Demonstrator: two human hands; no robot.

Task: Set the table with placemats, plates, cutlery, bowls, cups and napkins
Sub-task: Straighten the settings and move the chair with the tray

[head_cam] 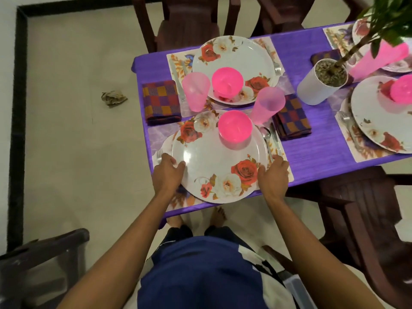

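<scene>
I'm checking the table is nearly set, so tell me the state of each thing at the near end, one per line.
Near plate: flat on its placemat, gripped at both rims.
Left hand: gripping the plate's left rim.
Right hand: gripping the right rim.
Near pink bowl: upright on the plate, empty.
Pink cup: upright, empty.
Checked napkin: folded, right of the cutlery.
Far plate: set, bowl on it.

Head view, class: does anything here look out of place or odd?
Yes. A crumpled scrap of paper lies on the floor, left of the table. Also, the near plate, held at its rim by the left hand and right hand, overhangs its placemat.
</scene>
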